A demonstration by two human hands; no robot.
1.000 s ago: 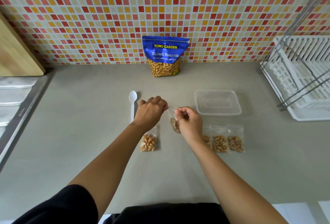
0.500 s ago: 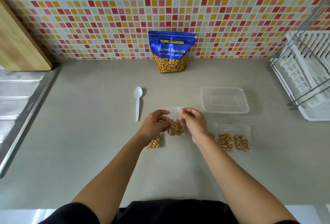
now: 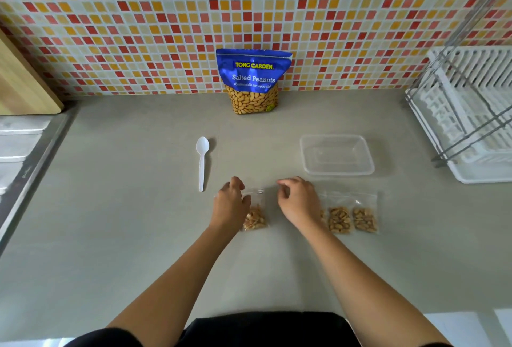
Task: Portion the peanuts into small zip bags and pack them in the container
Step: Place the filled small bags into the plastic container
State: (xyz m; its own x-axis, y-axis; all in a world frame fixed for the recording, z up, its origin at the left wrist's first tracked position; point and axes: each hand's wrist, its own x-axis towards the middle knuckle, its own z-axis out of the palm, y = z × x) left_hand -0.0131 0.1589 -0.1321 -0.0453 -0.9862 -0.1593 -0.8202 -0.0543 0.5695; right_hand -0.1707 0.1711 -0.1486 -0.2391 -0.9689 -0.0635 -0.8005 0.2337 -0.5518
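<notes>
Peanuts in a small clear plastic zip bag (image 3: pixel 255 218) lie front-left of the clear rectangular plastic container (image 3: pixel 338 172). Left hand (image 3: pixel 231 205) touches the bag's top corner; whether it pinches cannot be told. Right hand (image 3: pixel 300 202) is loosely curled and empty. The bag is probably light, limp and slippery, best gripped at the seal strip.

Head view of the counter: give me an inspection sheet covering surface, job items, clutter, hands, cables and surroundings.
Surface: grey counter, no spills seen.
Job's things: peanut pouch upright against the tiled wall; clear container empty; white spoon lying flat; one filled zip bag beside the left hand; row of filled bags right of the right hand, the nearest partly hidden by the wrist.
Clutter: nothing seen.
Hands: left hand touches the zip bag's edge, grip unclear; right hand loosely curled, holding nothing.
Cables: nothing seen.
Surroundings: dish rack right; wooden board and steel drainboard left.
</notes>
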